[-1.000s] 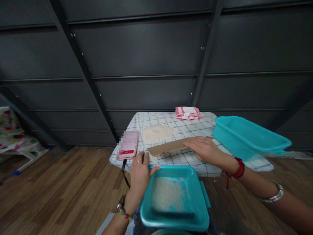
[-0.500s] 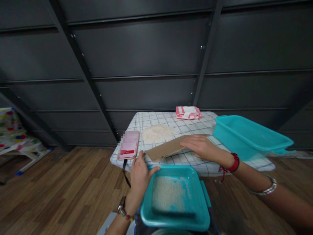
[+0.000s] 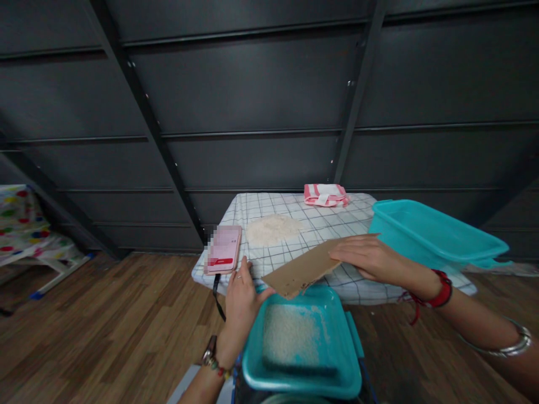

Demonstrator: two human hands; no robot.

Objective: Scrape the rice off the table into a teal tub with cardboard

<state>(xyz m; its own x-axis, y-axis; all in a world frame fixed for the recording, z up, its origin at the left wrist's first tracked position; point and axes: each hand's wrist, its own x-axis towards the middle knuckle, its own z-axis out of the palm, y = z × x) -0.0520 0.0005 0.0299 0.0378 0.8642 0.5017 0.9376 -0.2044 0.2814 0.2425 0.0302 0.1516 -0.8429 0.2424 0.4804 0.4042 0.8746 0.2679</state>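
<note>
My right hand (image 3: 370,258) grips a strip of brown cardboard (image 3: 303,269), fingers on top. The strip is tilted, its near left end over the far rim of a turquoise tub (image 3: 248,365). Pale grains like rice (image 3: 290,336) cover much of the tub's floor. My left hand (image 3: 242,297) holds the tub at its far left corner, thumb at the rim and fingers stretched along the outside onto the cloth edge. Beyond the cardboard, a flat heap of whitish grains (image 3: 273,229) lies on the checked tablecloth (image 3: 252,203).
A pink phone (image 3: 225,247) with a black strap lies at the table's left edge. A folded red-and-white towel (image 3: 325,194) is at the back. Another turquoise tub (image 3: 438,230) stands on the right. A dark panelled wall (image 3: 252,84) rises behind the table.
My right hand has moved right and slightly nearer with the cardboard, whose near end now overlaps the tub's far rim. My left hand and the tub have stayed in place.
</note>
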